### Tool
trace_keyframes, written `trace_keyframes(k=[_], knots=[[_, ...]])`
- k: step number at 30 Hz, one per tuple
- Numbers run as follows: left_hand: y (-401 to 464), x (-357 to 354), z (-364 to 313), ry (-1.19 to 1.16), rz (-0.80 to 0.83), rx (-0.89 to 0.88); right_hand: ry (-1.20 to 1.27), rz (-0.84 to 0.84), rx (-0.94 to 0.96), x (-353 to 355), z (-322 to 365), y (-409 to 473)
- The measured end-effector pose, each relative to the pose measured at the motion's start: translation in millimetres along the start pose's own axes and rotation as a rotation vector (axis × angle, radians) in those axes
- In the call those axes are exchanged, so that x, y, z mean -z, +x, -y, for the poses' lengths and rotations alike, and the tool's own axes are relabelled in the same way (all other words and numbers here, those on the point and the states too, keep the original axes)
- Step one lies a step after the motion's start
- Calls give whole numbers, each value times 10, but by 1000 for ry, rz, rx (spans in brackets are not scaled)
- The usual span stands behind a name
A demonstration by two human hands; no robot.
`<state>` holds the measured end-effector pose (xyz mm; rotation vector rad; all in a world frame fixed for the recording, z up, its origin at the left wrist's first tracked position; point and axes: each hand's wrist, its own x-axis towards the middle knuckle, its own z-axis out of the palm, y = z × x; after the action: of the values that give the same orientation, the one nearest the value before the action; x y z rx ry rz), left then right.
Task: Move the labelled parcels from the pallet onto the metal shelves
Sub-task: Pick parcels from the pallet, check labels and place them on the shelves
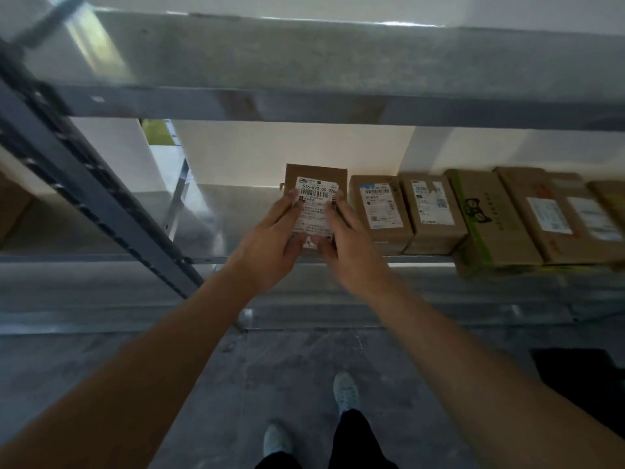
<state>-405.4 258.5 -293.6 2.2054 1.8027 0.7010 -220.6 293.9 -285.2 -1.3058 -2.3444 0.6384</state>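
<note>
parcel point(316, 194), small brown cardboard with a white barcode label facing up, sits at the left end of the row on the metal shelf point(101, 228). my left hand point(270, 238) and right hand point(348, 238) grip its near end from either side, fingers curled onto the label, i'd say to square it beside the neighbouring labelled box point(378, 208), just to its right. labels up keeps them readable. more boxes point(507, 214) run on rightward.

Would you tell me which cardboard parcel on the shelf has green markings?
The large brown cardboard parcel with green tape, third right of the held one; the others show only white labels.
</note>
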Motion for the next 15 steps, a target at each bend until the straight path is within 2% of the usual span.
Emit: trace_keyframes(k=[8, 15], knots=[[-215, 327, -417, -23, 14, -74, -21, -98, -39, 312, 296, -491], [-253, 325, -908, -64, 33, -122, -74, -169, -88, 661, 270, -918]])
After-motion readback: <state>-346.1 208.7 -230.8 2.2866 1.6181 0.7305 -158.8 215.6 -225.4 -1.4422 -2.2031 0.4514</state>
